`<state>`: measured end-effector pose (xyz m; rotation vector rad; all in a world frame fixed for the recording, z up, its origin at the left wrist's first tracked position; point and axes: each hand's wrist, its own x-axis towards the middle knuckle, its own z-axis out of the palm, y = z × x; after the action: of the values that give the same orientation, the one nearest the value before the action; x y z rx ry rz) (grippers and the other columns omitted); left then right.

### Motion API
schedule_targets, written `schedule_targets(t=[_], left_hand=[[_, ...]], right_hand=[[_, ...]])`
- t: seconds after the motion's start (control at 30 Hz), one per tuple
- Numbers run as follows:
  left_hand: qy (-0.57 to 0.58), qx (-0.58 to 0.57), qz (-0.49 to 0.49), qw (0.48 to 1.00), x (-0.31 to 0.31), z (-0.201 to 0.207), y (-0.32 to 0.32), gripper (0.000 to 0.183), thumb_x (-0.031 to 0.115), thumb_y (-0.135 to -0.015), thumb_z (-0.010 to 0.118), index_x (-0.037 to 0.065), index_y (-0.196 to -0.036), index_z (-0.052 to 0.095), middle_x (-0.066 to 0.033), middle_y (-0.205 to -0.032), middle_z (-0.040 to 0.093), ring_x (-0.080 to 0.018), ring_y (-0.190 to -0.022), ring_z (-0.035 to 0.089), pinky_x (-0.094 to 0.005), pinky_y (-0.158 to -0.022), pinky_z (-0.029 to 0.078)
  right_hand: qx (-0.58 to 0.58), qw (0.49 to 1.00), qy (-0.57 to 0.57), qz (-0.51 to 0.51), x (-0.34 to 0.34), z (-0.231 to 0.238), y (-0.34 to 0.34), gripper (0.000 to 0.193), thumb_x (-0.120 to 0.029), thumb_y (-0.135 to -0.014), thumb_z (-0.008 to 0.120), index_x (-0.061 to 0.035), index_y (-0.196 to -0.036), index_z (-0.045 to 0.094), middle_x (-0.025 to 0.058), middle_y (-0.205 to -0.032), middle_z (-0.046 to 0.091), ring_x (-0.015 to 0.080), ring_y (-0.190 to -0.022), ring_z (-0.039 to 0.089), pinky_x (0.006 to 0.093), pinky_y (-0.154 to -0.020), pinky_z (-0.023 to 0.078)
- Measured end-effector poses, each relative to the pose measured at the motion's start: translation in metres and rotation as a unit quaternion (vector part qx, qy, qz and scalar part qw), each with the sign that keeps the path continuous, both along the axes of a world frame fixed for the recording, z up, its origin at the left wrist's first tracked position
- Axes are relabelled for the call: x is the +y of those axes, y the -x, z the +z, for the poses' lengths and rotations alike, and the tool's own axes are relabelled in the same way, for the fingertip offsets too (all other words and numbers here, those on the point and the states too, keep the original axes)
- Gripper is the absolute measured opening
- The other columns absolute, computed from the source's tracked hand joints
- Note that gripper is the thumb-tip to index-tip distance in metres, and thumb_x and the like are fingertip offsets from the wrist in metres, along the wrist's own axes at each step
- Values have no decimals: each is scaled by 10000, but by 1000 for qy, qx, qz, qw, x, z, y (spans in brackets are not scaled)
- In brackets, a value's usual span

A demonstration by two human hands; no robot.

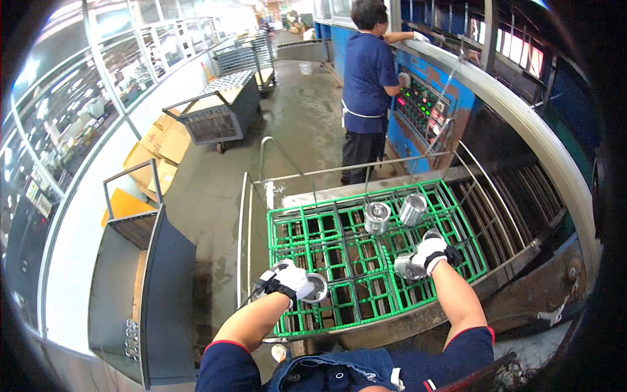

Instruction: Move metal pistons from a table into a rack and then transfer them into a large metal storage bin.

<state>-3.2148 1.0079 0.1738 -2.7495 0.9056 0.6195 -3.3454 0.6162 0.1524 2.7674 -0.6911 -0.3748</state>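
Observation:
My left hand [291, 277], in a white glove with a black strap, is closed at a shiny metal cup [316, 288] near the left front of a green-coated wire rack [353, 284]. Part of its grip is hidden behind the glove. Toward the rack's right side, my right hand [431, 252], gloved the same way, grips another metal cup [409, 267], which lies tilted. Another rounded metal piece shows just beyond the fingers of that hand. Farther back on the rack, one metal cup [377, 218] stands upright and a second cup [413, 210] leans beside it.
Thin metal rails [307, 175] surround the rack. Ahead, a person [366, 85] in dark blue faces a blue control panel [421, 101]. A dark cart [170, 287] with metal parts inside stands at left; a loaded trolley [219, 111] and cardboard [157, 147] are beyond.

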Motion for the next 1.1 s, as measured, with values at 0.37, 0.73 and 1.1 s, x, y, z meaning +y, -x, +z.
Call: schedule_targets(t=[0.37,0.73,1.1], left_hand=[[354,122,102,922,2,137,17,423,374,-779,612,19,-963,752,-234,-983,711,-372,-971,682,-395,-881,537],[778,107,170,595,288,179,75,316,164,-884,734,-32,-1131,704,-215,-1241,664,-316,-1155,631,-427,-1011,498],[385,-108,484,778,586,49,92,275,172,-758,719,94,-1015,776,-135,-1119,704,-296,-1102,631,-381,-993,485]], right_hand=[[-40,998,-37,-43,14,45,7,548,-582,-774,605,-107,-982,781,140,-1000,753,304,-951,721,407,-839,554],[-530,793,-297,51,117,139,67,140,-122,-773,690,0,-840,701,118,-834,691,234,-778,668,360,-758,533],[-545,691,-458,128,428,283,49,261,-182,-805,672,3,-985,633,160,-1068,624,252,-950,637,348,-856,513]])
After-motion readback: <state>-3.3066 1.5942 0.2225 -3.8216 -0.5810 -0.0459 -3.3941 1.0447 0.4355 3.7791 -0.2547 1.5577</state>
